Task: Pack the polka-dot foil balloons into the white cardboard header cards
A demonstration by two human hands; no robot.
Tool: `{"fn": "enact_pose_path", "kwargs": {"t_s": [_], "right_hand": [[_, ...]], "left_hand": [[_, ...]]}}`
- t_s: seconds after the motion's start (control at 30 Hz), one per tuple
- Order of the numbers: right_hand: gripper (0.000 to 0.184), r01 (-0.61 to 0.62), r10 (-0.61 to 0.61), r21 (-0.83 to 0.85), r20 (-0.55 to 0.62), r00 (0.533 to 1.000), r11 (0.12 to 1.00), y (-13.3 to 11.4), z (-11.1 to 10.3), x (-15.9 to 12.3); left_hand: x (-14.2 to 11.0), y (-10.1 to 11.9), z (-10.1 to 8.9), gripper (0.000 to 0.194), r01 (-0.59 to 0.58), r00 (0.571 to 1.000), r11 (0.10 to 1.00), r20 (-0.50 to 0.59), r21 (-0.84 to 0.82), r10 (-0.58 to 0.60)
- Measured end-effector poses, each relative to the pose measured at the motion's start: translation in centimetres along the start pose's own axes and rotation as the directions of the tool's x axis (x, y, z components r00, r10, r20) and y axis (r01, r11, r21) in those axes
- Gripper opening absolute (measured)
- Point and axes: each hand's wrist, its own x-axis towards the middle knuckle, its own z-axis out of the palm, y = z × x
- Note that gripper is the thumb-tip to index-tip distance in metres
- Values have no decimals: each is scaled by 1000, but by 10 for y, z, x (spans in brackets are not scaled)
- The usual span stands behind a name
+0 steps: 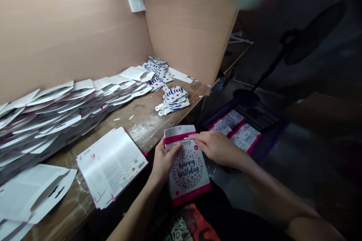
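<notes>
A white and pink "happy birthday" packet (188,171) with a dotted balloon print lies over my lap below the table edge. My left hand (164,158) grips its left edge, thumb on the front. My right hand (217,147) rests on its upper right part, fingers pressing near the pink band. Both hands are closed on the packet.
A wooden table (141,120) holds a long fanned pile of flat white card sleeves (56,109), a loose stack of sleeves (113,163) at the front edge, and folded foil balloons (174,98). A dark crate (249,128) with finished packets sits on the floor to the right, by a fan stand (268,71).
</notes>
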Motion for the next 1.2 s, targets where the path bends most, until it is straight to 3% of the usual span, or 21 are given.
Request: {"fn": "enact_pose_path", "kwargs": {"t_s": [0.1,0.2,0.43,0.67,0.87,0.97,1.07,1.2], "right_hand": [[39,-27,33,75,-86,996,997,6,-4,-1],[41,-57,61,34,-126,990,998,4,4,3],[42,-59,51,-230,-42,998,971,-5,10,5],[45,-131,146,-413,4,989,901,-19,12,5],[40,-167,178,-283,13,984,944,-12,19,12],[39,-38,38,14,-17,999,999,3,19,16],[40,85,-71,214,-71,995,973,11,20,15],[42,38,-36,80,-21,999,996,6,19,9]], "left_hand": [[1,-2,-5,53,28,999,998,-25,-48,-29],[1,-3,-5,52,7,1000,1000,-2,-23,-7],[-4,5,0,32,-186,981,952,95,243,168],[-1,5,3,32,-210,977,904,125,372,175],[2,0,1,39,-169,983,951,115,260,144],[1,4,-2,48,-34,998,995,61,97,29],[-1,7,-7,55,22,999,999,35,-34,-21],[-3,3,-13,54,-3,999,999,32,-42,4]]}}
